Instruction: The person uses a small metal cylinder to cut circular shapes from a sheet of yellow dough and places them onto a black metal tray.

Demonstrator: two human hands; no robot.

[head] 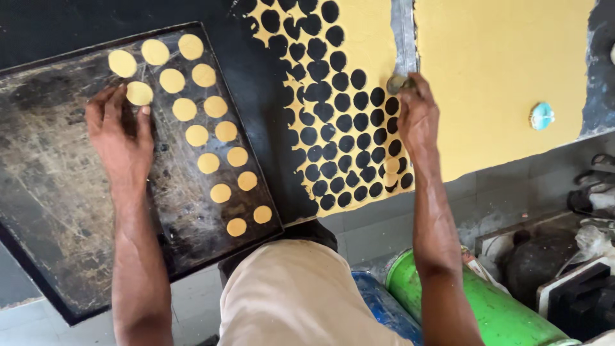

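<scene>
Fifteen pale yellow dough discs sit on the dark, scuffed baking tray at the left, set in two slanting rows down its right side and close together without touching, a spacing that appears meant to fill the tray in order. The left hand lies palm down on the tray with its fingers spread flat, the fingertips touching one disc at the start of a third row; it grips nothing and looks to be pressing that disc into place. Right of the tray, on the black surface, lies the rolled dough sheet, its left part riddled with round holes in tight rows, seemingly so that little dough is wasted. The right hand is curled closed over a small round metal cutter, pressed down at the edge of the perforated area, beside a metal strip that runs between this sheet and a second, uncut sheet. On that uncut sheet rests a small round turquoise object, kind not determinable. Below the surface, lower right, lies a green cylinder next to a blue container; any label on them cannot be made out.
</scene>
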